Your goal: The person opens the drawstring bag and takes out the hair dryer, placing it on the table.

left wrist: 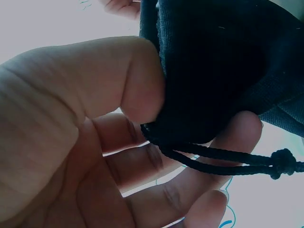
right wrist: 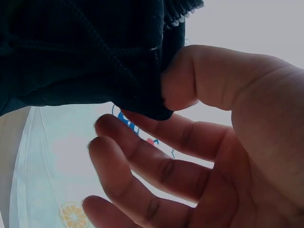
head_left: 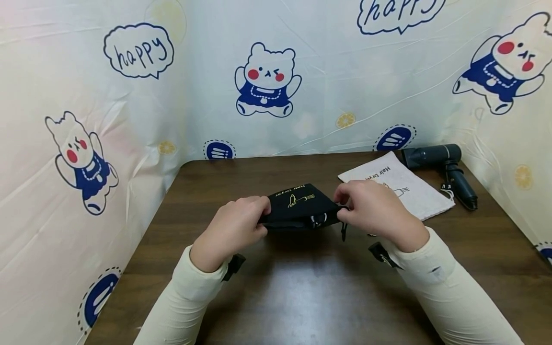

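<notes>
A black drawstring pouch [head_left: 297, 203] with gold "Hair Dryer" lettering is held just over the table, its mouth towards me. My left hand [head_left: 235, 227] pinches its left corner between thumb and fingers; in the left wrist view a knotted black cord [left wrist: 223, 161] hangs by that corner. My right hand [head_left: 379, 208] pinches the right corner, and in the right wrist view the thumb [right wrist: 183, 80] presses the black cloth [right wrist: 90, 71]. Something dark and ribbed with pale tips [right wrist: 183, 12] shows at the pouch's mouth; I cannot tell what it is.
Behind my right hand lies a white drawstring pouch [head_left: 414, 187], also printed "Hair Dryer". A dark hair dryer [head_left: 435, 155] rests at the table's back right corner. The brown wooden table [head_left: 302, 297] is bordered by a patterned cloth backdrop [head_left: 327, 96].
</notes>
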A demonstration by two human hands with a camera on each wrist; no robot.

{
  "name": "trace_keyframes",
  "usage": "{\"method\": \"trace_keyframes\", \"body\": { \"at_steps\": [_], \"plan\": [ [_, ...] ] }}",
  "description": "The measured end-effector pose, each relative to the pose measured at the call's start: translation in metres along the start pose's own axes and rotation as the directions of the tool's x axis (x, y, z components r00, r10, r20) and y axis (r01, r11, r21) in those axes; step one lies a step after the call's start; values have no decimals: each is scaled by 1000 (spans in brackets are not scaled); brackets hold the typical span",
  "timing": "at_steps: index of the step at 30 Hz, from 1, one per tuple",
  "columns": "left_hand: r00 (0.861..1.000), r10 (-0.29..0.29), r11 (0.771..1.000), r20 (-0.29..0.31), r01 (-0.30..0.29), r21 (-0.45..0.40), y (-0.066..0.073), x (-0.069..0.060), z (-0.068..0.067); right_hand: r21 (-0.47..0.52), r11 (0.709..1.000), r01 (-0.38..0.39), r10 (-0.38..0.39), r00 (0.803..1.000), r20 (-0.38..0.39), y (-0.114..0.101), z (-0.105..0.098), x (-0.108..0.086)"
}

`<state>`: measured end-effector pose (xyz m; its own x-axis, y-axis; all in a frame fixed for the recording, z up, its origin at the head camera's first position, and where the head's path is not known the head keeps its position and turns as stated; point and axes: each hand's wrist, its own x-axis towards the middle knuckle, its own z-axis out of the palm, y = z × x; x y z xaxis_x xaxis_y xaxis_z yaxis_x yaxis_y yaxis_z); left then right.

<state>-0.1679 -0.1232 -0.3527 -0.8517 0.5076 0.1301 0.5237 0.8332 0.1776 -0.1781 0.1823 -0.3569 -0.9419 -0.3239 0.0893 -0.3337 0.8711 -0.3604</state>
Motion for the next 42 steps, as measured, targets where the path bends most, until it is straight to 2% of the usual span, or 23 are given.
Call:
{"method": "trace_keyframes", "body": {
  "at_steps": [5,12,20,25,31,35,42],
  "plan": [
    [1000,7,1000,-4,-7,8,0,0,1,-5,1000,2,-2,1000,22,1,4,1],
    [1000,-3,1000,-9,4,28,-1,6,7,11,998,58,-58,998,-29,2,14,6],
    [999,-39,997,-18,40,60,-8,12,15,2,1000,26,-26,994,-105,6,23,15],
    [998,-68,995,7,67,73,-10,16,21,-22,1000,18,-21,992,-128,11,27,20],
    [996,-84,992,41,80,101,-10,18,25,-54,998,8,-13,995,-101,15,32,21],
    [994,-86,991,65,79,111,-9,19,27,-71,997,0,-3,999,-43,16,34,21],
    [983,-89,990,161,70,119,-8,18,32,-107,994,14,-7,998,60,13,35,17]
  ]
}}
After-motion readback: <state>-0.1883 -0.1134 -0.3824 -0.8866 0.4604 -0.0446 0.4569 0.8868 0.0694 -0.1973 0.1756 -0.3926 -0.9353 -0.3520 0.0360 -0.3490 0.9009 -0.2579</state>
